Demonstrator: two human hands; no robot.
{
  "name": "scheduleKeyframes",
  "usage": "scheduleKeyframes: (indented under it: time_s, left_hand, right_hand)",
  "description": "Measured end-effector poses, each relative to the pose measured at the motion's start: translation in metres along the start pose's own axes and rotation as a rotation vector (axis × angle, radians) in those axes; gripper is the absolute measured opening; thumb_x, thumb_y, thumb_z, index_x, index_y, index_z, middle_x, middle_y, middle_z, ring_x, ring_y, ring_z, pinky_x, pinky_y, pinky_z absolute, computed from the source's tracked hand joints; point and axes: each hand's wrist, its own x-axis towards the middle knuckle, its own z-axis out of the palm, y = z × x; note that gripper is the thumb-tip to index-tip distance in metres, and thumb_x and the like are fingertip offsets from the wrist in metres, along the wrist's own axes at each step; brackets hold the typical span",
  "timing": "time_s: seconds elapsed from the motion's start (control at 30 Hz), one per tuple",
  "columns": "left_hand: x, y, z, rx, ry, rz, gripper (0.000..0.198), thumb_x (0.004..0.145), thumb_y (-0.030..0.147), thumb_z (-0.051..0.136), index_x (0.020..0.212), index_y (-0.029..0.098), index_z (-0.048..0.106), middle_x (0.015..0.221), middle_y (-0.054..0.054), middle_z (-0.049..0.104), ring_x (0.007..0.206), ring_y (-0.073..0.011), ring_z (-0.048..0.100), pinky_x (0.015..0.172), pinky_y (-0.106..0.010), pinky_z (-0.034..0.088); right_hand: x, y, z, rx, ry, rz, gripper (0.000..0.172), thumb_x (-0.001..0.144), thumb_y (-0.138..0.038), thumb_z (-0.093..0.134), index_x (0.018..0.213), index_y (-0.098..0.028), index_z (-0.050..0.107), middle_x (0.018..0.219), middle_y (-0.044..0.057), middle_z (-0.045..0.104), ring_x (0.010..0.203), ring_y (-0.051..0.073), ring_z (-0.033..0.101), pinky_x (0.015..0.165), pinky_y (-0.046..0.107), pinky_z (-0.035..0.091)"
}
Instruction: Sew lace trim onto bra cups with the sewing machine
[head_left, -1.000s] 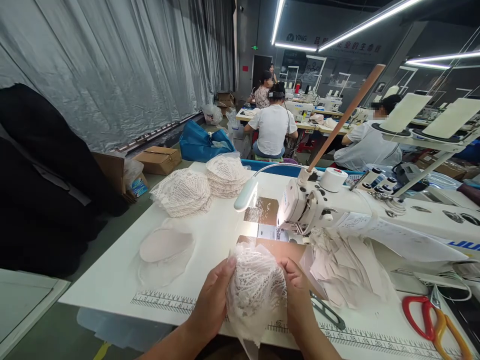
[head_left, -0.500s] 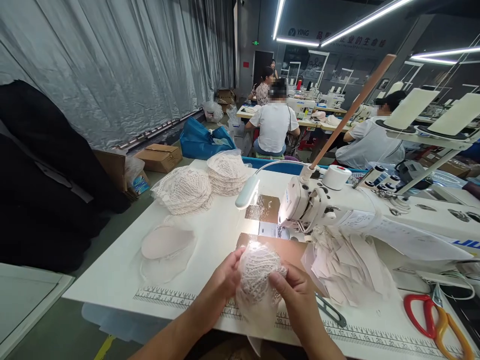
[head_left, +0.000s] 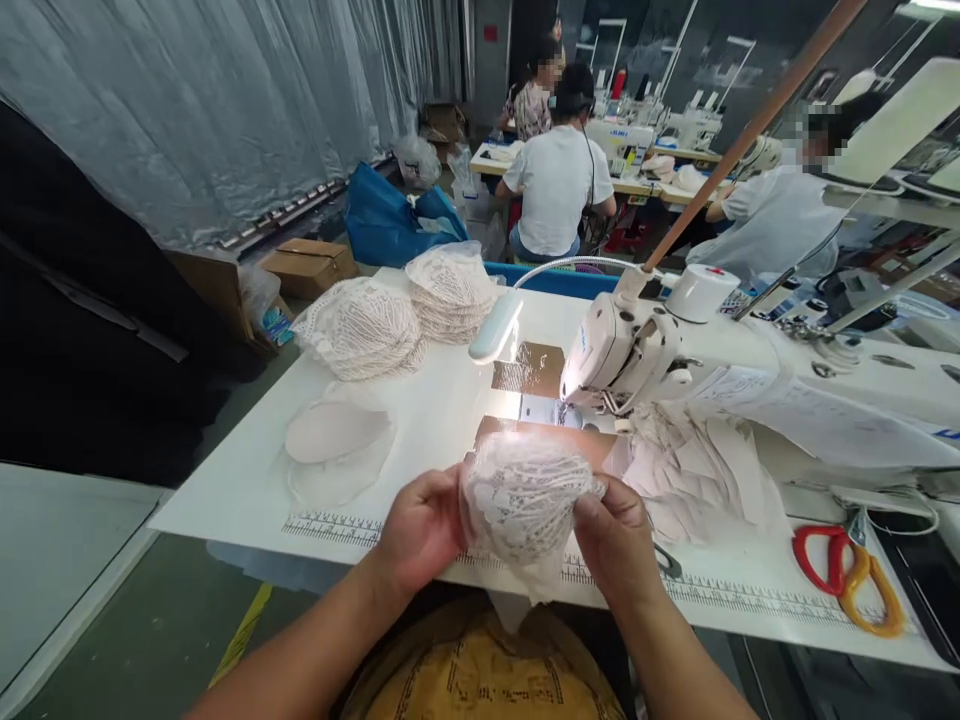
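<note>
Between my hands, above the table's front edge, a cream lace bra cup [head_left: 529,495] with sheer fabric hanging below it is held up. My left hand [head_left: 426,530] grips its left edge, the fingertips partly behind the fabric. My right hand [head_left: 616,530] pinches the right edge between thumb and fingers. Just beyond the cup stands a white sewing machine [head_left: 622,350], its needle area lit by a small lamp [head_left: 495,328]. On the left of the table lie a smooth beige cup piece [head_left: 334,432] on sheer fabric and two stacks of lace cups, one nearer [head_left: 364,330] and one farther [head_left: 452,290].
Cut fabric strips [head_left: 705,475] lie under the machine arm. Scissors with red and orange handles [head_left: 851,575] rest at the right, and a ruler tape [head_left: 742,595] runs along the front edge. A blue bag [head_left: 394,220] and cardboard boxes [head_left: 309,265] are beyond the table; people sit at other machines.
The lace cup is spread wider and turned, its lace face now broader to view. My hands have moved farther apart. The camera view has tilted downward.
</note>
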Motion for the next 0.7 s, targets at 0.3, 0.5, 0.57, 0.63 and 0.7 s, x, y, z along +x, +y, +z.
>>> scheduleKeyframes:
  time_s: [0.3, 0.5, 0.57, 0.63, 0.7]
  left_hand:
    - [-0.014, -0.030, 0.005, 0.377, -0.149, -0.102, 0.030, 0.069, 0.007, 0.067, 0.096, 0.014, 0.073, 0.087, -0.007, 0.073, 0.076, -0.0190, 0.066, 0.071, -0.027, 0.050]
    - [-0.036, 0.031, -0.003, 0.894, -0.301, 0.139, 0.014, 0.077, 0.011, 0.063, 0.083, 0.017, 0.075, 0.089, -0.008, 0.072, 0.082, -0.0204, 0.066, 0.074, -0.027, 0.052]
    - [-0.037, 0.044, 0.006, 1.064, -0.083, 0.379, 0.046, 0.069, 0.015, 0.074, 0.114, 0.022, 0.068, 0.124, -0.008, 0.062, 0.113, -0.0268, 0.057, 0.094, -0.031, 0.047]
    - [-0.033, 0.046, 0.016, 1.249, -0.033, 0.389, 0.069, 0.062, 0.019, 0.081, 0.127, 0.024, 0.059, 0.132, -0.007, 0.056, 0.120, -0.0302, 0.050, 0.098, -0.033, 0.043]
    - [-0.026, 0.041, 0.023, 1.345, -0.111, 0.283, 0.049, 0.069, 0.024, 0.076, 0.117, 0.020, 0.064, 0.110, -0.006, 0.065, 0.100, -0.0258, 0.060, 0.085, -0.030, 0.048]
  right_hand:
    - [0.006, 0.006, -0.001, -0.099, 0.102, 0.009, 0.010, 0.072, -0.030, 0.077, 0.074, -0.022, 0.071, 0.069, -0.003, 0.063, 0.064, 0.012, 0.053, 0.063, 0.024, 0.045]
    - [0.006, -0.011, -0.003, -0.308, 0.026, -0.020, 0.012, 0.074, -0.029, 0.075, 0.074, -0.021, 0.066, 0.069, -0.003, 0.063, 0.063, 0.011, 0.054, 0.060, 0.022, 0.045]
    - [0.004, -0.018, 0.004, -0.509, -0.154, -0.025, 0.009, 0.078, -0.027, 0.072, 0.078, -0.021, 0.066, 0.073, -0.002, 0.064, 0.065, 0.012, 0.056, 0.061, 0.023, 0.045]
    - [0.001, -0.022, 0.012, -0.665, -0.298, -0.057, 0.006, 0.082, -0.026, 0.067, 0.086, -0.022, 0.065, 0.079, 0.000, 0.066, 0.071, 0.014, 0.059, 0.066, 0.025, 0.046]
    - [-0.001, -0.023, 0.018, -0.765, -0.361, -0.107, 0.008, 0.085, -0.026, 0.062, 0.093, -0.023, 0.064, 0.084, 0.001, 0.068, 0.076, 0.016, 0.061, 0.071, 0.028, 0.047]
